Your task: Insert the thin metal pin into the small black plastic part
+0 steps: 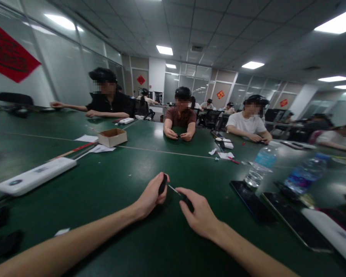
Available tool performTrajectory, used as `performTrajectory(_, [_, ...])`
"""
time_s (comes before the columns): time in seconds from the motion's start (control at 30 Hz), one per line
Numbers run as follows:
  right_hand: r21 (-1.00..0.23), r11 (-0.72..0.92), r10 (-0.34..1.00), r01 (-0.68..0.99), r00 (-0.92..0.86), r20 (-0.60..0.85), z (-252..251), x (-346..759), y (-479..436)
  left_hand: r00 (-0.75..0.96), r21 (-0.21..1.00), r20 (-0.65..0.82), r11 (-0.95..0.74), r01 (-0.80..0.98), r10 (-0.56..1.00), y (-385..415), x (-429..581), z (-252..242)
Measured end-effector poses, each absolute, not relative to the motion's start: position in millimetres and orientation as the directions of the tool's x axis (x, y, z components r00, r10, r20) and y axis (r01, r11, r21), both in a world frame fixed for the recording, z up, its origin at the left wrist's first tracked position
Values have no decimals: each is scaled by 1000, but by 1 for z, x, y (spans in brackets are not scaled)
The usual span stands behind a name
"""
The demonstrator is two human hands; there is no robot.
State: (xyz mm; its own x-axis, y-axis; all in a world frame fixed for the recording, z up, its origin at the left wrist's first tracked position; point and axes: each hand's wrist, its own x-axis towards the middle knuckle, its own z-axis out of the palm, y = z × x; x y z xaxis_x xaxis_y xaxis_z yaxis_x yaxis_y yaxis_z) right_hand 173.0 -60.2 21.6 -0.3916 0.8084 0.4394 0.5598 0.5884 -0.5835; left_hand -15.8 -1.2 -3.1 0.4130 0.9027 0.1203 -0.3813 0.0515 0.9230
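Observation:
Above the green table, my left hand [150, 197] is closed around a small black oblong object [162, 184]; its exact kind does not show. My right hand [201, 214] grips a screwdriver [187, 202] by its dark handle. The thin metal shaft points up and left toward the black object. Whether the tip touches it, I cannot tell. My fingers cover part of both things.
A long white device [40, 175] and an open cardboard box [113, 137] lie to the left. On the right are a water bottle [261, 165], a second bottle [307, 174], and phones, one a dark phone [252, 202]. Several people sit around the green table [127, 238].

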Motion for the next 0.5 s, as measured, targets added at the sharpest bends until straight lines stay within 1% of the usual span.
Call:
performTrajectory(0.13, [-600,602,795,528,-469,385,21,179,-55,438,911,63,127,-391,897,2,-18,-6])
performTrajectory(0.23, [-565,657,748,499,-525,407,21,179,-55,435,904,60,136,-405,899,2,-18,-5])
performTrajectory(0.3, [-537,681,730,498,-518,446,20,178,-56,429,902,65,131,-412,901,2,-18,-4])
performTrajectory(0.4, [-520,675,737,524,-447,506,17,179,-56,436,898,74,131,-421,897,2,-18,-3])
performTrajectory(0.5, [-511,672,739,536,-443,507,15,179,-55,438,894,76,133,-427,896,1,-18,-3])
